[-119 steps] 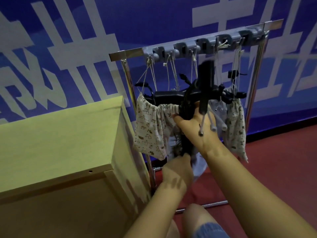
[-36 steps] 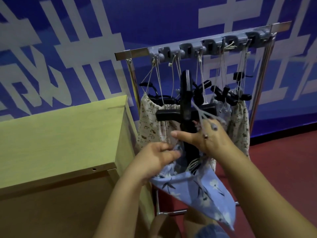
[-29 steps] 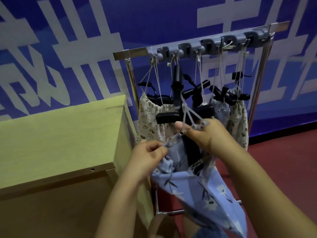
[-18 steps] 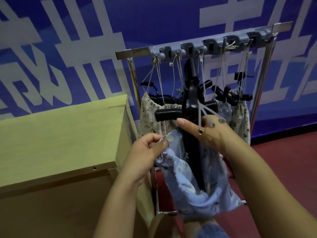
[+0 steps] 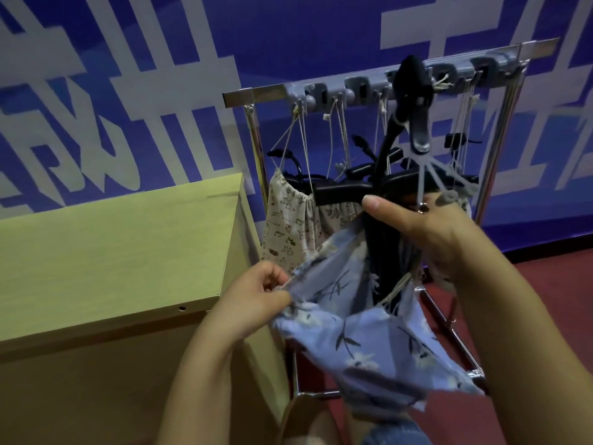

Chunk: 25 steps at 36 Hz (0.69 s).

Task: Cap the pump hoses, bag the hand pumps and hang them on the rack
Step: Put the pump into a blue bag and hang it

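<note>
A black hand pump [image 5: 382, 232] stands upright with its lower part inside a blue floral drawstring bag [image 5: 369, 332]. My right hand [image 5: 420, 232] grips the pump body just under its T-handle. The pump's hose head [image 5: 412, 91] sticks up in front of the rack, with grey adapter pieces [image 5: 433, 184] dangling from it. My left hand [image 5: 256, 303] pinches the bag's left rim and pulls it open. Behind stands the metal rack [image 5: 321, 93] with grey hooks, where several bagged pumps hang by strings, among them a cream printed bag [image 5: 288, 226].
A light wooden cabinet [image 5: 112, 252] stands at the left, touching the rack's left post. A blue wall with large white characters is behind. The floor is dark red. My knee shows at the bottom edge.
The bag was drawn up around the pump and its mouth spread wide. The pump's hose head has risen to the rack's hook bar. My left hand pulled the rim left and lower.
</note>
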Available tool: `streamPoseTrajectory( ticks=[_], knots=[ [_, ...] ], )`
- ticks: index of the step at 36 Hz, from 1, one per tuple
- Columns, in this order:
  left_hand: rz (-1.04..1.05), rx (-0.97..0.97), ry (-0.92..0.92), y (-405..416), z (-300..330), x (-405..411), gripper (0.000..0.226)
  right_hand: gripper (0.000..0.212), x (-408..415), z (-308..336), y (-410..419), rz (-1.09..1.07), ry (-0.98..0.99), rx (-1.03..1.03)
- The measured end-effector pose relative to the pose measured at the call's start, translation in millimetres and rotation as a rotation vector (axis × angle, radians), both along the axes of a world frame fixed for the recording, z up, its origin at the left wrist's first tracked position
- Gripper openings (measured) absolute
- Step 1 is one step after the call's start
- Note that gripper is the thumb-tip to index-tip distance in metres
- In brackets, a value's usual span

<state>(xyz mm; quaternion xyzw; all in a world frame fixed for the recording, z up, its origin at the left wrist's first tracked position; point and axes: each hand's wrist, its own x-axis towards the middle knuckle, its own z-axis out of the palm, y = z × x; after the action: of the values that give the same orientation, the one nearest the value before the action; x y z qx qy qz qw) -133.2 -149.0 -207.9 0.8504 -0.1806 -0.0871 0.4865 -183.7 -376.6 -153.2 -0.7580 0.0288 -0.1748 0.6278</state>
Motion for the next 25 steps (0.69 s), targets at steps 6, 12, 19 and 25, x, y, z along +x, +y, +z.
streamPoseTrajectory(
  ticks=[6,12,19,25],
  knots=[
    [-0.018,-0.125,0.027,14.9,-2.6,-4.9,0.015,0.044,-1.8,2.5,-9.9,-0.029,-0.050,-0.093],
    [0.036,-0.187,-0.059,5.5,3.0,-10.3,0.037,0.013,-0.6,0.5,-4.6,-0.052,-0.062,-0.021],
    [-0.064,-0.250,-0.059,-11.6,8.2,-19.5,0.021,0.031,2.6,3.4,3.8,0.037,-0.023,-0.074],
    [-0.028,-0.311,-0.055,-3.4,6.9,-13.4,0.013,0.016,-7.6,9.1,-8.4,0.232,0.142,-0.234]
  ],
)
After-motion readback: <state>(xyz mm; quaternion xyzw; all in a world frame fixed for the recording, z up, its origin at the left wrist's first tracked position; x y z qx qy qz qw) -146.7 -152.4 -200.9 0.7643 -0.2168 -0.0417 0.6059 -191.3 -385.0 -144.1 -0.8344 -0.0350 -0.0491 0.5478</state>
